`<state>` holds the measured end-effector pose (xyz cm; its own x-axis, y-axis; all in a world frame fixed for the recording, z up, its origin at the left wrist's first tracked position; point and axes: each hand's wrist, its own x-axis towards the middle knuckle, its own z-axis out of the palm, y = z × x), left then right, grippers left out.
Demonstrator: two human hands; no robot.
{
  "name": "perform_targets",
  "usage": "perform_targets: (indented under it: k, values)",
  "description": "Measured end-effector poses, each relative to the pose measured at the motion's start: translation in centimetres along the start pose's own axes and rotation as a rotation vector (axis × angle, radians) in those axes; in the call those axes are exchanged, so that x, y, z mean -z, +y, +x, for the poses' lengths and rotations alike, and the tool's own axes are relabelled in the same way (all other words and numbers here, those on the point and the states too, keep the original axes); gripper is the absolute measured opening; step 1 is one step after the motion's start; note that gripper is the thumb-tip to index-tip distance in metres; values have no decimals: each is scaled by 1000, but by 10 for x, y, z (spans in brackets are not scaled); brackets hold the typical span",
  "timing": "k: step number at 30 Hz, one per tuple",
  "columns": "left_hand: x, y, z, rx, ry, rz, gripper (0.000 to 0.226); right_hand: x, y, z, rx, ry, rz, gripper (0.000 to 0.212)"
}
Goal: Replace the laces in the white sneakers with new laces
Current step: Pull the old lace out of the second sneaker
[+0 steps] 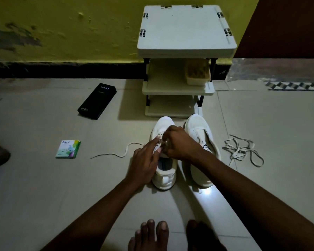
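Two white sneakers stand side by side on the tiled floor, toes pointing away from me. Over the tongue of the left sneaker (164, 175) my left hand (145, 161) pinches a white lace near the eyelets. My right hand (178, 142) is curled over the same spot and pinches the lace there too. One end of that lace (112, 154) trails left across the floor. The right sneaker (200, 142) has no lace in its eyelets. A tangled loose lace (243, 151) lies on the floor to its right.
A white three-tier shoe rack (185, 29) stands against the yellow wall just beyond the sneakers, with a basket (198, 73) on its middle shelf. A black phone box (97, 101) and a small green packet (68, 149) lie at left. My bare feet (152, 234) are at the bottom.
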<state>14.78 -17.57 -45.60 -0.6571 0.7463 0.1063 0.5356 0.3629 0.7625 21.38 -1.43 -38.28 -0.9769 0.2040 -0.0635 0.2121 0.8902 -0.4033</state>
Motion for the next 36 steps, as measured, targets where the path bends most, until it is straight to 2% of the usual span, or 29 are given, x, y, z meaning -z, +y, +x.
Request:
perform_targets:
  k: [4,10,12,16,19,21,22,24,28,30,31,32,34,35,36]
  values:
    - [-3,-1,0,11,8,27,43,-3,-10,9,-50,1,-135,23]
    - [4,-7,4,-77,-88,272,53,-12,-11,9,-112,54,-139,19]
    - [6,-8,6,-79,-116,302,56,-15,-8,9,-166,131,-32,12]
    - [7,-9,8,-85,-111,342,54,-15,4,11,-456,351,384,6]
    - [9,-6,8,-63,-138,408,60,-19,9,7,-517,281,720,11]
    - [11,-3,8,-46,-170,434,60,-18,12,3,-417,230,797,17]
    - [12,-3,9,-43,-182,443,60,-14,14,4,-331,183,731,16]
    - [13,1,10,-38,-198,460,64,2,16,8,-182,44,417,10]
    - [15,6,11,-40,-219,499,71,15,7,16,40,-208,-261,33]
    - [16,7,12,-36,-248,501,69,12,-3,15,131,-244,-421,36]
    - [17,8,11,-35,-259,507,68,14,-5,15,124,-256,-356,34]
    - [18,9,12,-33,-265,513,66,19,-4,16,71,-268,-177,30]
    - [19,9,12,-21,-262,517,66,31,10,17,-108,-343,404,27]
    - [19,8,11,-21,-255,522,68,37,17,14,-155,-354,599,25]
    - [19,6,12,-33,-254,534,70,39,23,9,-158,-369,676,22]
